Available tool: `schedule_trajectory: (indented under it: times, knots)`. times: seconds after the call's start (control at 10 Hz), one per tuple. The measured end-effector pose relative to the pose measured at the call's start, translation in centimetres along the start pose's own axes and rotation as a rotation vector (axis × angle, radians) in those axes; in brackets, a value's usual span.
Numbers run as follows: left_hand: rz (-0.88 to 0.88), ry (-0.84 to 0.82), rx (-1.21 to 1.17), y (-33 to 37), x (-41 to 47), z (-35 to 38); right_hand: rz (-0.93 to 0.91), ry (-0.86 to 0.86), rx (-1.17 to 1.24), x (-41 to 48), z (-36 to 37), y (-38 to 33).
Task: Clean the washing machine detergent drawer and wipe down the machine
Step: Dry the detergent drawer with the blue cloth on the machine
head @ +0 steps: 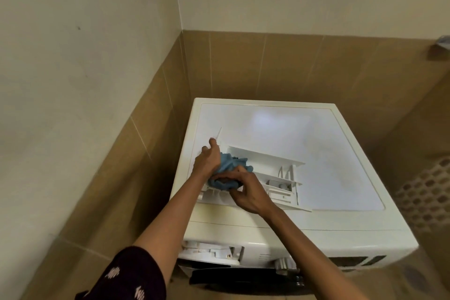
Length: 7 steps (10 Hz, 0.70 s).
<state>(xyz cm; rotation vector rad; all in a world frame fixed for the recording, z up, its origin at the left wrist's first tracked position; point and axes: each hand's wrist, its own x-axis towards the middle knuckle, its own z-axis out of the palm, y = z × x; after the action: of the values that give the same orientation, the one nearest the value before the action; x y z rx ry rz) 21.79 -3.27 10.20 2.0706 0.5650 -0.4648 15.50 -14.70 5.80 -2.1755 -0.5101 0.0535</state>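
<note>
Tan-tiled corner is housing the white front-loading washing machine (321,153), on whose top the white plastic detergent drawer (276,165) is lying, left hand (207,162) gripping its end, right hand (248,192) pinching a crumpled blue cloth (230,165) into it; hard scrubbing is probably risking a skid off the smooth top.

No writing can be read. The white marks on the dark sleeve (131,273) may be lettering, but they are too blurred; the washing machine (353,234) shows nothing legible on its front.
</note>
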Motion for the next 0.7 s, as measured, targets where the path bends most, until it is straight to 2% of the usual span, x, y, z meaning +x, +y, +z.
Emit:
schedule_trajectory:
  times: [0.3,0.5,0.7]
  knots:
    - [0.037,-0.03,0.04,-0.2,-0.3,-0.2,-0.13,0.062,-0.175,-5.0,-3.8,4.2]
    - [0.086,-0.031,0.036,-0.8,-0.4,-0.4,-0.03,0.14,-0.242,-8.3,-7.4,7.2]
    - [0.103,-0.026,0.055,-0.7,-0.5,-0.5,0.055,0.086,-0.336,-8.7,-11.4,8.8]
